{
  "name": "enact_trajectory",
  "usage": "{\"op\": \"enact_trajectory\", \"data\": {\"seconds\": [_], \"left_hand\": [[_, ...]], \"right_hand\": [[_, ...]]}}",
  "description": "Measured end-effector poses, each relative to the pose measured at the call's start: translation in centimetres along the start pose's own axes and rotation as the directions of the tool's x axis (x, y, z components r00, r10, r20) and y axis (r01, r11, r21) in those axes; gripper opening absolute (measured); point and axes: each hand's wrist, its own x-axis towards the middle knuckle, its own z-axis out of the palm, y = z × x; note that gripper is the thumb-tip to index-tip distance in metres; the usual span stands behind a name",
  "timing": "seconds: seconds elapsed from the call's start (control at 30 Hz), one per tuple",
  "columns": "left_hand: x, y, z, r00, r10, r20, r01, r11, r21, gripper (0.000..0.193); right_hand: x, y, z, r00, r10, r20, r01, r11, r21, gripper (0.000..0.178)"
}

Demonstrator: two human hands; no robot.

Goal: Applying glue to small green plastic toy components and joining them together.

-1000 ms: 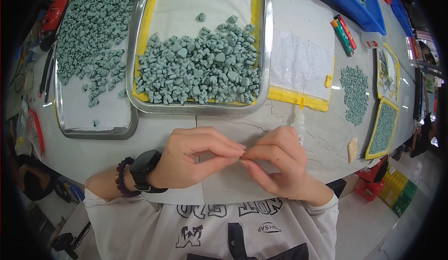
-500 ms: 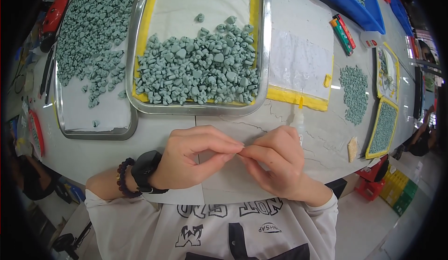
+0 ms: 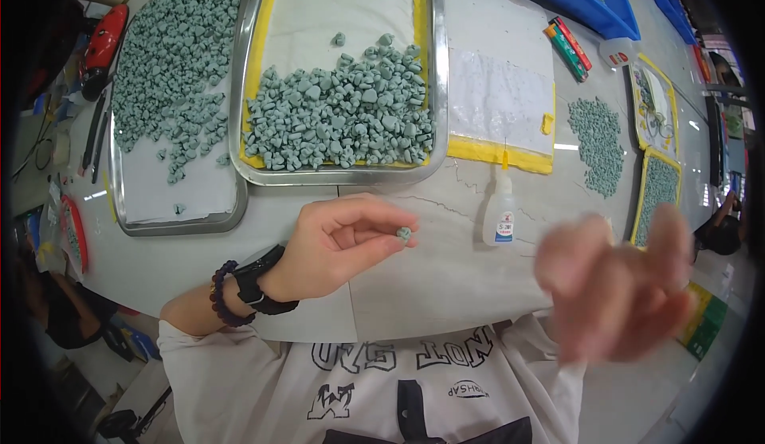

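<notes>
Your left hand (image 3: 335, 241) has its grip pinched on a green chunk (image 3: 404, 234), over the bench (image 3: 434, 285) toward its near edge. Right hand (image 3: 613, 289)'s super blurry, can't tell that grip.

You have a tray (image 3: 331, 179) of pieces (image 3: 335, 117) at upper centre, a second tray (image 3: 179, 226) at upper left, a bin (image 3: 613, 22) at upper right; a bottle (image 3: 500, 209) is on the table (image 3: 414, 293) right of centre, between your left hand (image 3: 343, 241) and right hand (image 3: 613, 285).
</notes>
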Motion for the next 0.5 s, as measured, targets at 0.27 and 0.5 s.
{"op": "enact_trajectory", "data": {"seconds": [0.27, 0.5], "left_hand": [[-0.5, -0.7, 0.0, 0.998, 0.040, -0.051, -0.033, 0.991, 0.129, 0.024], [-5.0, 0.5, 0.7, 0.941, 0.338, 0.022, -0.320, 0.865, 0.388, 0.023]], "right_hand": [[-7.7, -7.0, -1.7, 0.976, -0.157, 0.148, 0.122, 0.966, 0.227, 0.029], [-10.1, -10.2, 0.1, 0.899, -0.288, 0.330, 0.124, 0.890, 0.439, 0.035]]}}
